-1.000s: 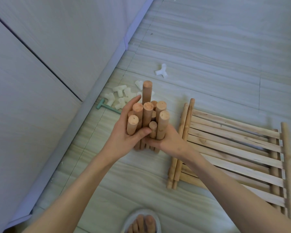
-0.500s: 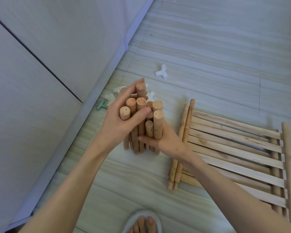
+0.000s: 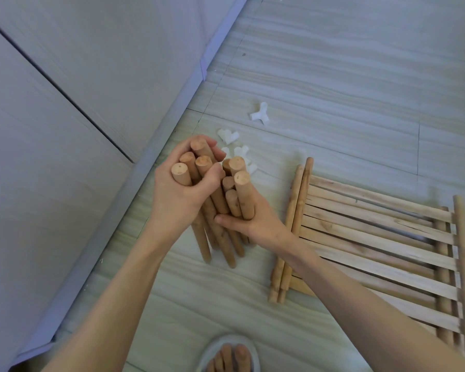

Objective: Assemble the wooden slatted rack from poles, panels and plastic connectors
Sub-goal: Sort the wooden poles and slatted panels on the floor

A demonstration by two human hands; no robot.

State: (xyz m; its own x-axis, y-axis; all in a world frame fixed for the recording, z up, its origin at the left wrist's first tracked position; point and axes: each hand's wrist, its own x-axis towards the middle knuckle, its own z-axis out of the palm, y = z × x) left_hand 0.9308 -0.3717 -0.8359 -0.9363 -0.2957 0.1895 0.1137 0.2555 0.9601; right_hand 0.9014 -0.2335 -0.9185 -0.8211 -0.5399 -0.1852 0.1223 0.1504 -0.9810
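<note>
Both hands grip one bundle of short round wooden poles [image 3: 220, 200], standing tilted on the floor [image 3: 333, 76], lower ends splayed on the tile, upper ends leaning toward the camera. Left hand [image 3: 180, 194] wraps the left part of the bundle, fingers [image 3: 212, 153] curled over the far side, thumb clenched across the front; about four pole tops stick out above it. Right hand [image 3: 255, 221] clasps the right part lower down, thumb pointing left across the poles, fingers hidden behind them. Several pole ends show a small hole in the centre.

Just right of the bundle, a slatted panel [image 3: 373, 237] lies flat on the floor, slats running left to right, a cross pole on its far right edge. Two long poles [image 3: 293, 226] lie side by side along its left edge, touching it. Right forearm crosses over the panel's near left corner.

Behind the hands, a small heap of white plastic connectors [image 3: 234, 146] on the floor, partly hidden by the left hand and pole tops. One more white connector [image 3: 259, 116] sits apart, farther back. Pale wall [image 3: 65, 103] with skirting board runs along the left. A foot in a pale slipper [image 3: 230, 355] at the bottom edge, toes visible.
</note>
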